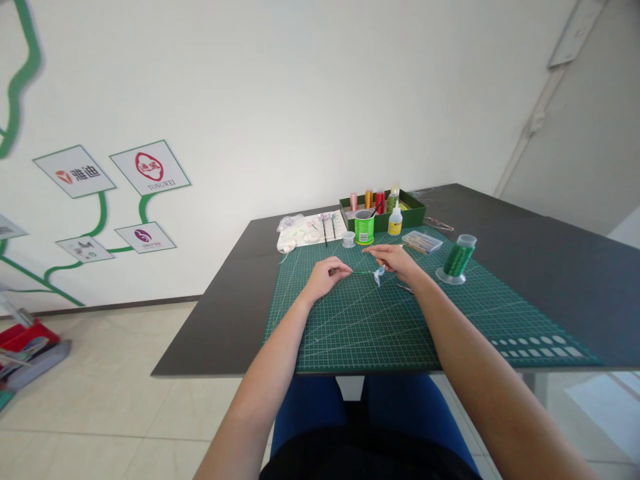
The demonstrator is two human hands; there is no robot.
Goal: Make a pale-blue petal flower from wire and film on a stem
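Note:
My left hand [326, 275] is closed in a pinch on the thin green stem [361, 272] of a small artificial flower. The flower head [379, 275] has pale blue and white petals and points right, toward my other hand. There, my right hand [393, 260] has its index finger stretched out to the left, and its lower fingers are curled against the petals. Both hands are above the green cutting mat [360, 327]. A small metal tool [405, 289], perhaps tweezers, lies just below my right hand.
Behind the hands stand a bright green can [365, 230], a glue bottle [395, 221] and a green box [414, 217] of thread spools. A green thread spool [459, 259] stands at right, near a clear case [423, 241]. Flower pieces lie on a white cloth [300, 235] at left.

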